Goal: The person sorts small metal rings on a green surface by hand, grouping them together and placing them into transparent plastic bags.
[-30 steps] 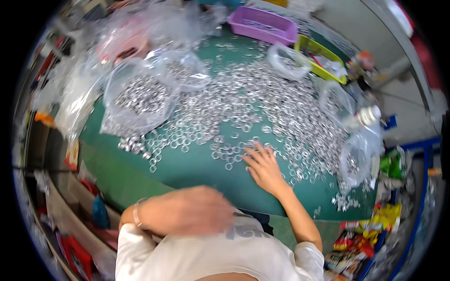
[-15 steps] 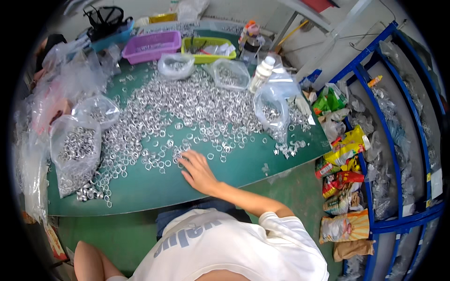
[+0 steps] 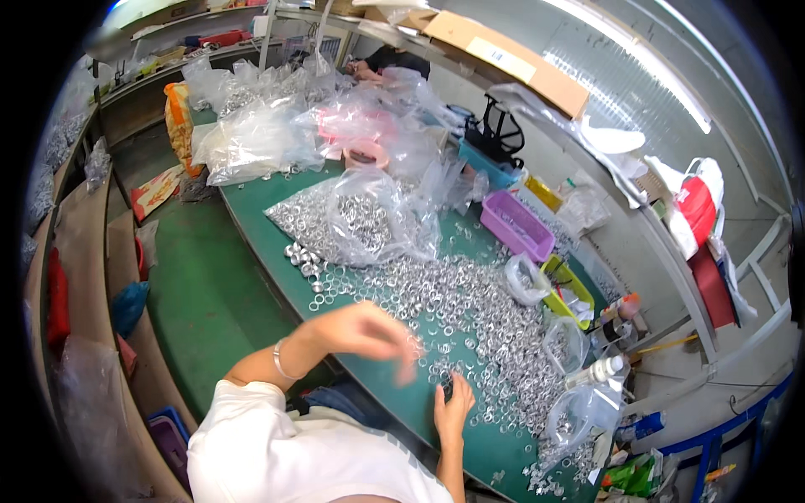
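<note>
A broad spread of small silvery metal rings [image 3: 503, 335] covers much of the green table [image 3: 390, 394]. My right hand [image 3: 454, 409] rests at the near side of this spread, fingers stretched forward and thumb apart, touching or just beside several rings. Nothing can be made out in its grasp. My left hand [image 3: 369, 331], with a bracelet [image 3: 278, 359] at the wrist, hangs over the near table edge. Motion smears its fingers, so whether they hold anything is hidden. Beyond it, a clear plastic bag [image 3: 360, 220] full of rings lies on the table.
Clear bags [image 3: 251, 147] crowd the table's far left end. Along the back stand a purple basket [image 3: 516, 225] and a yellow-green basket [image 3: 567, 293]. A white bottle [image 3: 597, 370] is beside another ring bag [image 3: 566, 427] at right. A person [image 3: 394, 60] is at the far end.
The head view has swung left, bringing the far end of the table and the left-hand shelves into sight. My left hand has come into view, moving; my right hand stays by the rings.
</note>
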The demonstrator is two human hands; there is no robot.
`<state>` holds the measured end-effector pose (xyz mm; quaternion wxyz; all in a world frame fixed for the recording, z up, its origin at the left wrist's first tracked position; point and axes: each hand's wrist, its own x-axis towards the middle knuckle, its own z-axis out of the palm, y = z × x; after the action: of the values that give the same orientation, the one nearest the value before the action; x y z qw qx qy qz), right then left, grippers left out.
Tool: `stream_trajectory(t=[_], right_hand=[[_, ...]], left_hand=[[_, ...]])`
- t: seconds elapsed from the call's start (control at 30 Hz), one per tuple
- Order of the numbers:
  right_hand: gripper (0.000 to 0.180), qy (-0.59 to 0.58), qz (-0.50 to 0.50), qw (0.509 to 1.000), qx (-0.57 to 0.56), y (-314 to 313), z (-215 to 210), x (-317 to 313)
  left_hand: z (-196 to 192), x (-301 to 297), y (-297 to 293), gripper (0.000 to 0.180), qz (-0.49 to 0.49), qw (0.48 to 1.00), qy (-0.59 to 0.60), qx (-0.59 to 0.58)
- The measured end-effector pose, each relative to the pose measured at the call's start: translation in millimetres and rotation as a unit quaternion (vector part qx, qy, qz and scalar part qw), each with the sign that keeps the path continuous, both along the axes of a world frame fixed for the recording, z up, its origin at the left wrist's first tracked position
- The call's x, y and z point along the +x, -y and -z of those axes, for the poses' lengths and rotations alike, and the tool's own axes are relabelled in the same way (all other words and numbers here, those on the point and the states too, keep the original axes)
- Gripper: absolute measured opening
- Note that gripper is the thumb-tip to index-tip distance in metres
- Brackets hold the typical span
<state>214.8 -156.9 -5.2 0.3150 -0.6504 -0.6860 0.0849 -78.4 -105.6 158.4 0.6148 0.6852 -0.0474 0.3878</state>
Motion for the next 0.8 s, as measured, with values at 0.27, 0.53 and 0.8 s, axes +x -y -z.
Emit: stream_trajectory(t=[0.27, 0.53, 0.8], right_hand=[[0.072, 0.135, 0.052, 0.979, -0.143, -30, 2, -43], [0.04, 0.099, -0.089, 0.991, -0.024, -20, -5, 15], [0.022, -0.02, 0.117, 0.992, 0.052, -35, -12, 42]], left_hand=[[151, 78, -10, 0.029, -0.236, 0.909, -0.31, 0.147], [167, 84, -11, 0.035, -0.261, 0.858, -0.363, 0.254], [157, 73, -50, 0.037, -0.354, 0.761, -0.461, 0.287]])
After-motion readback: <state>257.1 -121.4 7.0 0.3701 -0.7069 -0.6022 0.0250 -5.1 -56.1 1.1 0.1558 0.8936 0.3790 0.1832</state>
